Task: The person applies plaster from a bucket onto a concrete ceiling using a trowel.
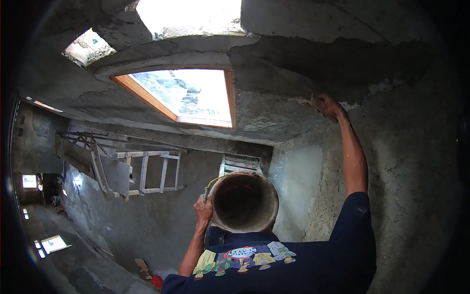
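Currently, the left hand [203, 208] has its fingers wrapped around the handle [206, 194] of a round bucket [269, 198], at the bucket's left side. The bucket is in front of the person's chest, its mouth turned up to the view; the inside is dark, so how much it holds cannot be told, and the rim is coated with pale grey smears. The right arm [353, 157] stretches up and away, bringing the right hand [325, 107] up to the rough grey wall [274, 110]. Its fingers are curled in toward the palm; a thin pale shape juts from them to the left, but whether they pinch a tool or some mortar is too small to tell. Just above this hand spreads a broad dark patch [338, 59], damp-looking and uneven. Left of the hand is a window [205, 93] in an orange-brown wooden frame [230, 98], with a large bright opening [191, 19] above it. Farther left, a wooden stand [164, 172] is beside a flat board [117, 174] over the concrete floor [161, 215]. The person wears a dark blue shirt [318, 264] with printed cartoon figures.
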Available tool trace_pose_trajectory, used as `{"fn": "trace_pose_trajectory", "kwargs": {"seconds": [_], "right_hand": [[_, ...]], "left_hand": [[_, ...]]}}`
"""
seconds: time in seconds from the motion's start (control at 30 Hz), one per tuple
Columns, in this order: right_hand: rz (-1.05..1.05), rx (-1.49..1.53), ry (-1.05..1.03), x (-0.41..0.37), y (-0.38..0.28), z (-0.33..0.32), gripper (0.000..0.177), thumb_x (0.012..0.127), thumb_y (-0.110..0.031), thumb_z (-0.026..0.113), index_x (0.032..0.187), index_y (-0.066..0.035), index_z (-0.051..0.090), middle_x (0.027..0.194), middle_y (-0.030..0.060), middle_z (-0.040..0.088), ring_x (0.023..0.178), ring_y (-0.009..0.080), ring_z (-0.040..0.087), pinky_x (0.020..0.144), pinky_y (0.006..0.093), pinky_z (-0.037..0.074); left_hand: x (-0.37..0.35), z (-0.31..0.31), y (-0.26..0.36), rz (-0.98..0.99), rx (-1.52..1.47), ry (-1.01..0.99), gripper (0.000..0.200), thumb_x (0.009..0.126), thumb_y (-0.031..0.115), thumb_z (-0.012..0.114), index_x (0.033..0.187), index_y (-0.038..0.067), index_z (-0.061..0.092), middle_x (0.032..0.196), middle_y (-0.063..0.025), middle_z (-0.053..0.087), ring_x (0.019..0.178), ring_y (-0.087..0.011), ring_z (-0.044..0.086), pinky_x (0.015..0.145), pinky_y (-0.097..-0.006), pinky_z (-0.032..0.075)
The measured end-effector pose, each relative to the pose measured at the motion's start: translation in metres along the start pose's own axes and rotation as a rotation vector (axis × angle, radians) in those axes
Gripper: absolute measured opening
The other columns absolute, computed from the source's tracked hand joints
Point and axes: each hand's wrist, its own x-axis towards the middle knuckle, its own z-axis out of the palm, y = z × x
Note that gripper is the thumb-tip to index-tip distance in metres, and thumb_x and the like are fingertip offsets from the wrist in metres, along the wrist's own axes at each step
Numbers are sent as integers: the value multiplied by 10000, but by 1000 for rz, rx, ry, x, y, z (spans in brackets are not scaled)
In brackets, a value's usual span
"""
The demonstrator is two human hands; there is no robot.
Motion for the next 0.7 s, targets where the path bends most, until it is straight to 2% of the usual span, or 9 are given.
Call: {"fn": "trace_pose_trajectory", "kwargs": {"seconds": [0.03,0.1,0.13,0.2,0.23,0.3,0.4,0.63,0.7], "right_hand": [[1,-3,2,5,11,-1,396,827,-393,675,875,-1,646,692,56,626,574,141,583,547,308,475],[-489,-211,240,16,23,3,495,795,-448,701,959,17,653,732,78,657,635,161,613,602,326,492],[-487,-212,241,20,23,0,495,795,-448,701,959,17,653,732,78,657,635,161,613,602,326,492],[-393,-323,266,34,13,-1,582,779,-522,693,1028,3,656,807,95,688,774,193,623,718,378,488],[-393,-323,267,36,-3,-1,582,779,-522,693,1028,3,656,807,95,688,774,193,623,718,378,488],[-233,-368,133,35,-47,-5,574,775,-531,697,957,12,663,741,94,662,700,169,610,658,363,482],[-145,-344,134,49,-71,-8,524,803,-502,683,873,17,660,660,84,621,635,145,590,598,342,467],[-123,-350,82,32,-104,-25,449,879,-414,626,728,8,607,560,49,549,529,126,548,509,328,435],[-106,-276,35,28,-107,-33,434,890,-377,603,645,-28,524,533,24,504,489,106,521,480,315,422]], "left_hand": [[1,1,-1,0,14,-1,302,888,271,559,843,-25,598,683,-210,601,635,-325,624,607,-418,467],[1,1,-1,11,5,-1,301,889,270,560,841,-25,597,681,-209,600,635,-325,623,608,-419,467],[2,1,-1,21,-2,3,300,889,269,560,838,-24,596,680,-209,599,634,-325,622,608,-420,467],[1,-1,3,6,-2,-7,303,889,272,560,835,-24,595,677,-208,597,630,-329,619,605,-421,465],[0,-1,5,-10,-2,-14,307,889,276,561,831,-24,594,674,-207,596,625,-334,615,602,-422,464],[1,1,3,-1,17,-3,309,889,278,560,824,-22,593,669,-205,594,619,-336,612,598,-421,463],[0,1,5,14,14,24,311,890,279,559,808,-20,590,658,-202,591,606,-338,608,589,-420,460],[1,2,4,4,-5,29,318,890,282,557,791,-19,579,639,-205,580,586,-348,596,577,-428,453],[1,2,0,11,8,28,320,890,285,558,793,-20,578,641,-209,576,584,-348,593,576,-429,452]]}}
